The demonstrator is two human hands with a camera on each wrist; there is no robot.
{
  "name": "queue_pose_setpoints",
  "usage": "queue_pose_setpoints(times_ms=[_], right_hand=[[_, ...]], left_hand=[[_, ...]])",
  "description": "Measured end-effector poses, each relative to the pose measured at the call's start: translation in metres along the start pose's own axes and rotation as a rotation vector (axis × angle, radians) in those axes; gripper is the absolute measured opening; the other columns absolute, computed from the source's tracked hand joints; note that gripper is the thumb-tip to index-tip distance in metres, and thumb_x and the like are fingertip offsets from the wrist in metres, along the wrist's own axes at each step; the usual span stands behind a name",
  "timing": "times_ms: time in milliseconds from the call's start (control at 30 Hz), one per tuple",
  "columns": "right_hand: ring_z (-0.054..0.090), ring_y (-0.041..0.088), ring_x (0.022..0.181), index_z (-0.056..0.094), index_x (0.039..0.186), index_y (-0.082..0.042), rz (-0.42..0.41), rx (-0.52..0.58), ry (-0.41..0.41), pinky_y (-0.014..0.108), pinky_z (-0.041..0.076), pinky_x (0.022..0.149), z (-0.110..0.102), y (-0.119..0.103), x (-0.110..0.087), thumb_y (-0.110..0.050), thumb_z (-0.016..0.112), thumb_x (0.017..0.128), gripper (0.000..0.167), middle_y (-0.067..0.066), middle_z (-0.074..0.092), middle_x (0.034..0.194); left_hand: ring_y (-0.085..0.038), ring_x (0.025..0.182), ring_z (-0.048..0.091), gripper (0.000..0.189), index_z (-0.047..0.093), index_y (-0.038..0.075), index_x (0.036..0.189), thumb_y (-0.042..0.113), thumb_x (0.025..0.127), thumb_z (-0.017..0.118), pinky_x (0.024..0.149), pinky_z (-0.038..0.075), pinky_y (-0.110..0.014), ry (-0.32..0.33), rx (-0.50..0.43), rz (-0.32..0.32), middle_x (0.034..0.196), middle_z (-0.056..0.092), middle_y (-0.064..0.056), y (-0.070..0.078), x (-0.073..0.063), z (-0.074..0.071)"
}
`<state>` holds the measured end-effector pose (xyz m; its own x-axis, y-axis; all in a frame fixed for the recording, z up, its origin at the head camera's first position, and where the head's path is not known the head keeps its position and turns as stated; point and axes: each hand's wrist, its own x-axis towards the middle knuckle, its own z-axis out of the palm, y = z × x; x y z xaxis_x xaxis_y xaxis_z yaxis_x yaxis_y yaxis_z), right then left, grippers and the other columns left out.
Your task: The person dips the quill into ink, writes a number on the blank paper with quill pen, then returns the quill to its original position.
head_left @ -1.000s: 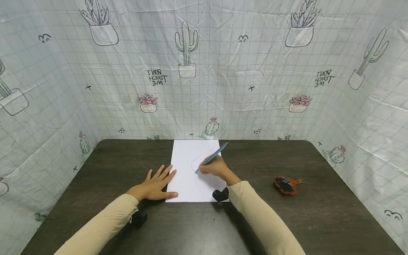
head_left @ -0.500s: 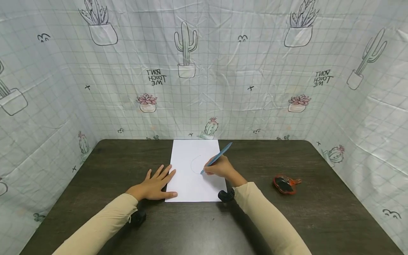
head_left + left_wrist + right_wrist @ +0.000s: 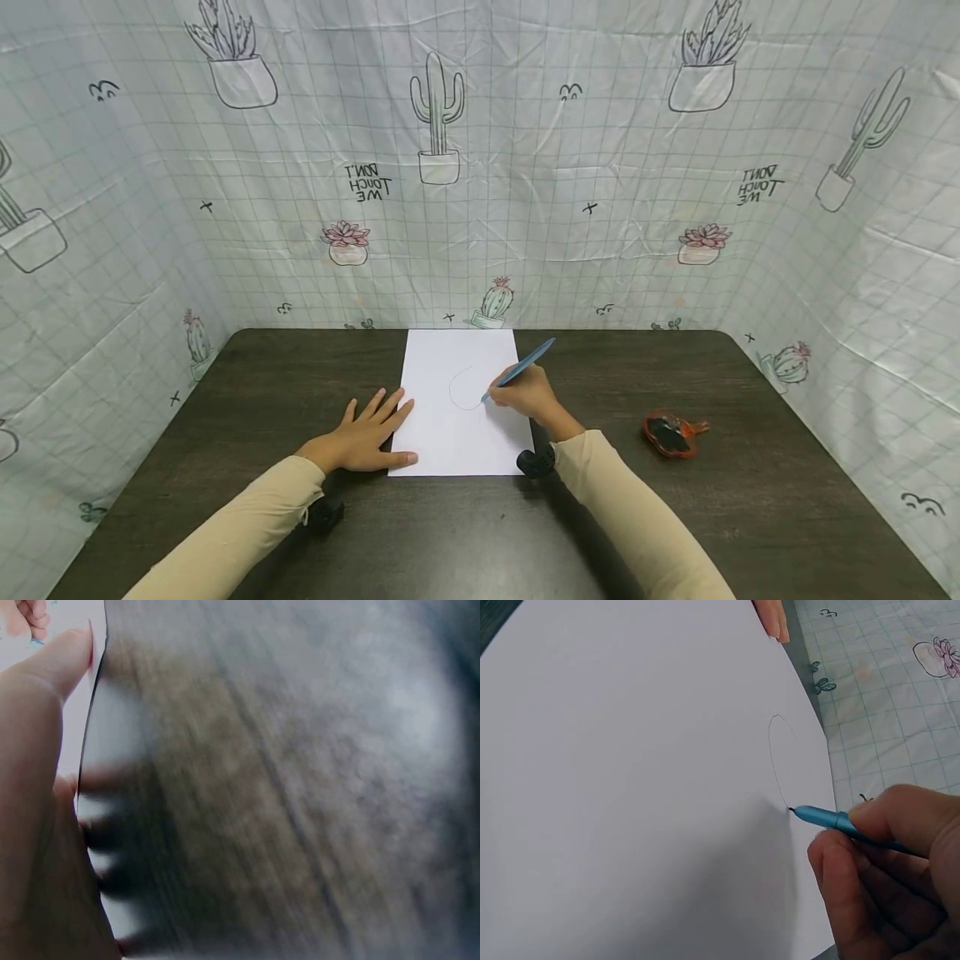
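Note:
A white sheet of paper lies on the dark table, a thin curved line drawn on it. My right hand pinches a blue pen between thumb and fingers, its tip on the paper at the lower right end of the curve. From the right wrist view, the pen meets the end of an open, rounded line. My left hand rests flat with fingers spread; its thumb and fingertips lie on the paper's left edge. The left wrist view shows that thumb on the sheet.
An orange-rimmed object with a black middle lies to the right on the dark wooden table. Black wrist devices sit at both wrists. A white cloth printed with cacti surrounds the table's back and sides.
My right hand has moved right with the pen, first slightly down, then up a little. The drawn curve has grown along its bottom toward the right. The left hand stays in place.

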<state>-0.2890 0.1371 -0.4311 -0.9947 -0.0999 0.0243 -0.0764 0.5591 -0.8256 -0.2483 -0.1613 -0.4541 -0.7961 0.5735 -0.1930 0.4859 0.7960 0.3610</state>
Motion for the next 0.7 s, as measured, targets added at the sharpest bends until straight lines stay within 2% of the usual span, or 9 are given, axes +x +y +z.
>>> queue_pose_setpoints(times_ms=[133,367,700], right_hand=[[0.069,0.014,0.062,0.075,0.077,-0.007,0.017,-0.025,0.073,0.027,0.053,0.057,0.004,0.000,0.002,-0.010,0.070,0.080,0.007,0.003,0.071,0.068],[0.064,0.010,0.057,0.075,0.077,-0.011,0.059,-0.061,0.184,0.025,0.045,0.051,0.014,0.002,0.007,-0.016,0.069,0.079,0.008,-0.002,0.070,0.065],[0.059,0.009,0.058,0.075,0.075,-0.014,0.035,-0.045,0.261,0.025,0.044,0.056,0.028,0.001,0.011,-0.016,0.070,0.077,0.006,-0.004,0.070,0.067]], left_hand=[[-0.038,0.146,-0.003,0.089,0.012,0.015,0.156,0.063,0.091,0.050,0.107,-0.006,-0.070,-0.001,-0.002,0.002,0.162,0.000,-0.011,-0.001,0.000,0.001],[-0.039,0.146,-0.003,0.089,0.013,0.015,0.156,0.062,0.091,0.050,0.107,-0.006,-0.070,0.005,-0.004,0.006,0.161,0.001,-0.012,0.000,0.000,0.001],[-0.038,0.146,-0.005,0.091,0.011,0.016,0.156,0.065,0.090,0.049,0.107,-0.008,-0.069,-0.001,0.001,-0.003,0.162,-0.001,-0.011,-0.002,0.001,0.002]])
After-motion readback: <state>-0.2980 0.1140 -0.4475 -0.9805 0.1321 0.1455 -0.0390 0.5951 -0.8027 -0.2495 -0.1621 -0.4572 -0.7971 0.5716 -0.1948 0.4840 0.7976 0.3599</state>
